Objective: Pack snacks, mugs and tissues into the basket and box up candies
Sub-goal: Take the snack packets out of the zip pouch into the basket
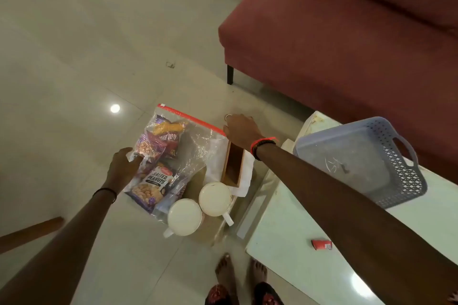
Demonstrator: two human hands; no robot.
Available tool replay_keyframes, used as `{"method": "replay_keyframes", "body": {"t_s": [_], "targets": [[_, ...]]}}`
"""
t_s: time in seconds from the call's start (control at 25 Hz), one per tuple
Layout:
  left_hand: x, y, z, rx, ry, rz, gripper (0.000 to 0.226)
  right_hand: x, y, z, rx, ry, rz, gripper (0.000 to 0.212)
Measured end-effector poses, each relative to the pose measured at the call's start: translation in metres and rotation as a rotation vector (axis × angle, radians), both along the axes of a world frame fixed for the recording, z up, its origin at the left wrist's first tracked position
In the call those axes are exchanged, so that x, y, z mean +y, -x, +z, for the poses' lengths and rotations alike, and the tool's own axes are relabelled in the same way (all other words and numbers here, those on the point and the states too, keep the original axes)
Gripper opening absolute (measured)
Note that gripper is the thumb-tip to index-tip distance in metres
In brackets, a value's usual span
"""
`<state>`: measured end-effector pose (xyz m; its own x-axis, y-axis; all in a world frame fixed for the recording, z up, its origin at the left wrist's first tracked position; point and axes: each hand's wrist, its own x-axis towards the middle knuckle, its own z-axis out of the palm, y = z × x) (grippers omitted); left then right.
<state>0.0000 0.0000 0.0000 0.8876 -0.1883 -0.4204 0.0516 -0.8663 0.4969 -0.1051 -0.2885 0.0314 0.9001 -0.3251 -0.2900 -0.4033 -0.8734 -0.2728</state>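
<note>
Beyond the person's bare feet, two white mugs (184, 216) stand beside a clear zip bag (195, 148) of snack packets on a low stand. The bag's film looks soft, slick and light, and the packets would probably slide, so two opposite edges suit it. The left hand (121, 166) pinches its near-left edge. Farther off, the right hand (241, 132), arm outstretched, curls over the red-sealed corner. The basket (396, 176) waits on the table (285, 230) to the right.

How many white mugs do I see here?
2. The first mug sits beside the snack bag, nearest the person's feet. The second mug is right next to it, beside the wooden box. Another might hide under the bag.
</note>
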Motion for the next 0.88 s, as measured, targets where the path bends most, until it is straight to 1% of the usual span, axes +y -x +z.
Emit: {"method": "replay_keyframes", "body": {"t_s": [0.04, 0.08, 0.16, 0.2, 0.28, 0.32, 0.44, 0.52, 0.64, 0.8, 0.88], "targets": [[0.001, -0.003, -0.008, 0.031, -0.002, 0.031, 0.051, 0.001, -0.006, -0.006, 0.022, -0.01, 0.012, 0.021], [0.001, -0.006, -0.015, 0.044, -0.01, 0.035, 0.051, 0.002, -0.013, -0.014, 0.018, -0.025, 0.021, 0.021], [0.002, -0.007, -0.026, 0.012, -0.015, 0.023, 0.043, 0.006, -0.021, -0.023, 0.047, -0.044, 0.045, 0.023], [0.001, -0.007, -0.031, -0.009, -0.016, 0.028, 0.043, 0.007, -0.025, -0.027, 0.068, -0.064, 0.053, 0.022], [0.0, -0.006, -0.034, -0.014, -0.056, 0.047, 0.05, 0.008, -0.031, -0.032, 0.077, -0.112, 0.04, 0.022], [0.0, -0.008, -0.034, -0.013, -0.088, 0.057, 0.049, 0.009, -0.034, -0.031, 0.073, -0.136, 0.028, 0.023], [0.002, -0.015, -0.034, -0.064, -0.14, 0.111, 0.027, 0.015, -0.042, -0.026, 0.053, -0.203, 0.006, 0.025], [0.002, -0.016, -0.027, -0.082, -0.138, 0.167, 0.024, 0.018, -0.043, -0.019, 0.024, -0.259, -0.011, 0.025], [0.007, -0.013, -0.009, -0.103, -0.132, 0.171, 0.022, 0.025, -0.041, -0.001, 0.003, -0.339, -0.04, 0.023], [0.015, -0.002, 0.029, -0.089, -0.139, 0.223, 0.018, 0.036, -0.03, 0.033, -0.041, -0.428, -0.061, 0.016], [0.018, 0.003, 0.052, -0.085, -0.137, 0.255, 0.018, 0.045, -0.023, 0.052, -0.058, -0.497, -0.134, 0.022]]}}
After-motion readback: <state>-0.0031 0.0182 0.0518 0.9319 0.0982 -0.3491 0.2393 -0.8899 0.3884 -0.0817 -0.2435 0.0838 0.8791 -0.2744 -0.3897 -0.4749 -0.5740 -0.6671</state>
